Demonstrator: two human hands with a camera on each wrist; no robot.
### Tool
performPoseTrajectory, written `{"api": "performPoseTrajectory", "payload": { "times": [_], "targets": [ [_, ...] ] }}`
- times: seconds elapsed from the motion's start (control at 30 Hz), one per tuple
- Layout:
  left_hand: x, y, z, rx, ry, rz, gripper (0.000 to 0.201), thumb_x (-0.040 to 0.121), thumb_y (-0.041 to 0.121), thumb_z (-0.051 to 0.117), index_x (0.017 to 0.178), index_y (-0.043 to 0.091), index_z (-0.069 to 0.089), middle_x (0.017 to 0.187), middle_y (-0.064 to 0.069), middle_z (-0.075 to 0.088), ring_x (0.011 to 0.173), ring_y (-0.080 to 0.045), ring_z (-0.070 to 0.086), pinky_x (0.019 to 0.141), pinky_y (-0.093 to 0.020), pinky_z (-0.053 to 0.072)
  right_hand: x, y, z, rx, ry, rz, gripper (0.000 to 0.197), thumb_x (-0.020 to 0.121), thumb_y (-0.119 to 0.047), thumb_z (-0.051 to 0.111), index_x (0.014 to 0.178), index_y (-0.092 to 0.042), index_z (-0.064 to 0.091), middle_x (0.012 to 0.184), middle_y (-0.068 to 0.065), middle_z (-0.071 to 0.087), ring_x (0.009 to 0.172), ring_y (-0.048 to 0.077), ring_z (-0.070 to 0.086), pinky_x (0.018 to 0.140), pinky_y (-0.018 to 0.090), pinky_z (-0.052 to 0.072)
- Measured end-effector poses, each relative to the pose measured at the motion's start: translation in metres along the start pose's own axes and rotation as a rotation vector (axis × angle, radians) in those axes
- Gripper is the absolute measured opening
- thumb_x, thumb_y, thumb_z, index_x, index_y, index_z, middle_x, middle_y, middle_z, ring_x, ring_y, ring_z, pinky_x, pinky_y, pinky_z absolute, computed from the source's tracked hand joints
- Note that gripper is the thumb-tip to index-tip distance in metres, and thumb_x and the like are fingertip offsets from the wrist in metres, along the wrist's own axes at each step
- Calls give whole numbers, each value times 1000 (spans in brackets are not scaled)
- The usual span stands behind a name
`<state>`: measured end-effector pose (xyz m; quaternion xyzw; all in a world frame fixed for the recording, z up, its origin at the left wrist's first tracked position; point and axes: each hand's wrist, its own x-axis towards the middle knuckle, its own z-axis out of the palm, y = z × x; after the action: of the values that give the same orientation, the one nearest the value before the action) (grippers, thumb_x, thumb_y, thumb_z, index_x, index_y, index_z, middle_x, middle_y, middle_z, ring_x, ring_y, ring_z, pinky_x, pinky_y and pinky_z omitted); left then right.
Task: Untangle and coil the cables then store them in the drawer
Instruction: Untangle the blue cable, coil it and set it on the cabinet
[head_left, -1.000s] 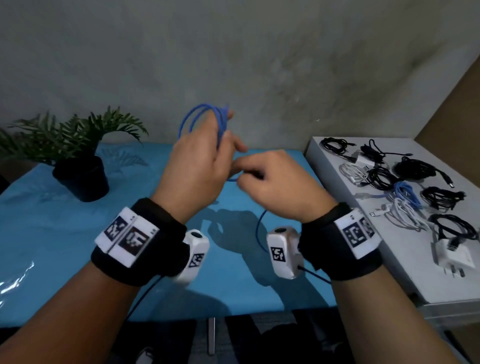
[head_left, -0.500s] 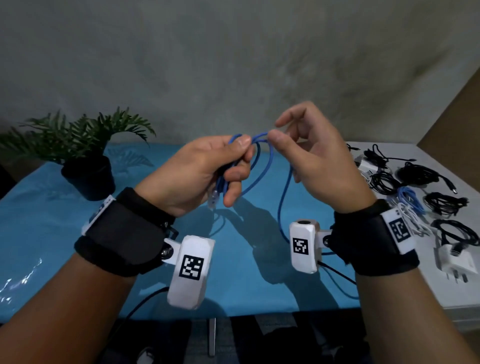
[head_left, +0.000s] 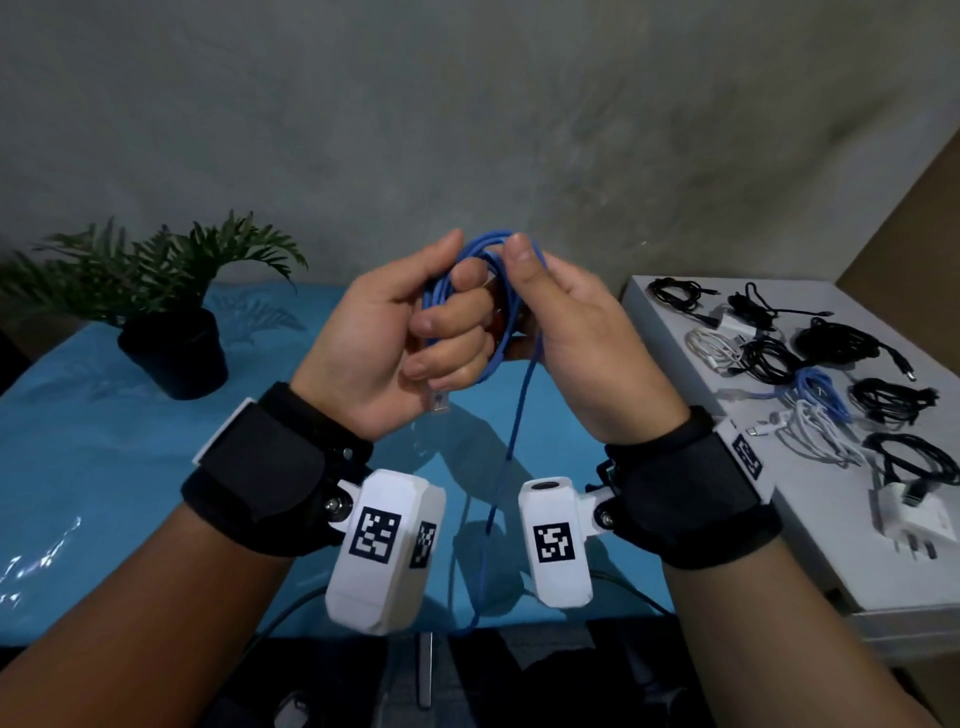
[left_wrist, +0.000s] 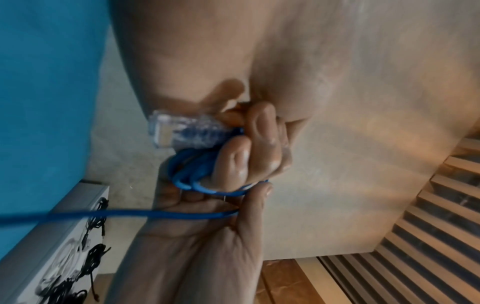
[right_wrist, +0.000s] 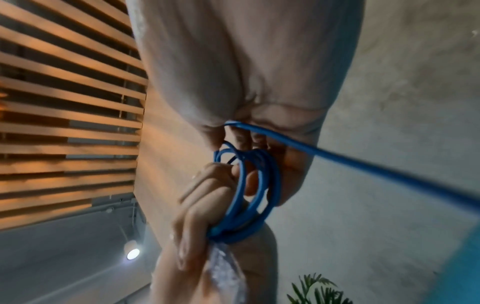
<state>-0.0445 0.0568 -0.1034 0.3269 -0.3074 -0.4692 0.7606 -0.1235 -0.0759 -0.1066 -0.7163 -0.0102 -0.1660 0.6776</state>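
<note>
blue cable now looped more around left hand.

A thin blue cable is wound in several loops around the curled fingers of the left hand; its clear plug pokes out below that fist, and the free length hangs down beside the right hand, which seemingly pinches the coil's top

Now turned palm-up against each other above the blue table, left hand and right hand; more loops of blue cable gathered round the left fingers, right thumb pressing on top.
</note>
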Motion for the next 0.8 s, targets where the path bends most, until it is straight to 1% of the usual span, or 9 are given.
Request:
{"api": "performPoseTrajectory", "payload": {
  "times": [0.1,0.17,0.3,0.37,0.47,0.6,0.63,0.7,0.8],
  "targets": [
    [3,-2,-1,87,106,9,38,104,39,36,74,20,48,49,8,18,31,-7,20,38,-21,22,2,-1,-3,61,31,-53,28,108,-24,45,116,-3,63,77,8,51,65,22,52,66,39,51],
    [6,-4,-2,140,199,31,36,106,38,38,77,19,47,48,9,23,33,-5,26,40,-20,30,0,-2,-2,174,21,-63,24,107,-15,47,122,-2,60,72,0,53,60,16,46,60,29,48],
    [9,-9,1,154,303,55,34,107,38,41,81,17,49,49,9,26,37,-5,28,45,-21,39,-1,-3,2,304,27,-21,28,106,-26,48,122,-9,63,75,-1,48,52,9,31,49,21,33],
    [9,-10,5,130,273,35,38,107,41,37,81,16,50,49,8,30,39,-8,34,49,-24,44,-1,-4,3,266,87,-22,29,110,-24,41,121,-10,63,68,-3,45,48,7,27,43,19,28],
    [7,-9,10,23,189,-18,49,107,47,28,76,15,48,49,5,36,44,-14,45,57,-29,52,-1,-5,3,253,149,-17,28,110,-22,39,117,-10,63,59,-5,44,41,11,39,38,18,33],
    [3,-10,11,-141,76,-21,46,107,38,31,72,16,51,51,6,42,51,-14,52,67,-33,58,1,-1,4,330,146,1,26,110,-22,40,109,-14,64,71,12,39,48,17,46,35,16,32],
    [3,-11,11,-171,52,-14,44,107,37,33,74,16,53,51,7,43,52,-12,53,71,-33,59,2,0,5,341,144,2,26,110,-22,39,108,-14,64,81,14,44,47,17,50,35,15,33],
    [5,-13,9,-209,28,3,37,107,35,34,83,15,53,51,9,42,50,-8,50,71,-29,58,4,5,6,314,151,-18,26,110,-23,39,110,-12,63,97,16,48,60,22,54,45,17,44],
    [9,-15,4,-237,18,55,35,110,32,32,96,11,56,52,8,37,45,-7,43,63,-23,51,6,14,5,133,202,-81,30,111,-24,38,114,-8,63,95,21,60,85,24,58,69,27,56]
  ]
}}
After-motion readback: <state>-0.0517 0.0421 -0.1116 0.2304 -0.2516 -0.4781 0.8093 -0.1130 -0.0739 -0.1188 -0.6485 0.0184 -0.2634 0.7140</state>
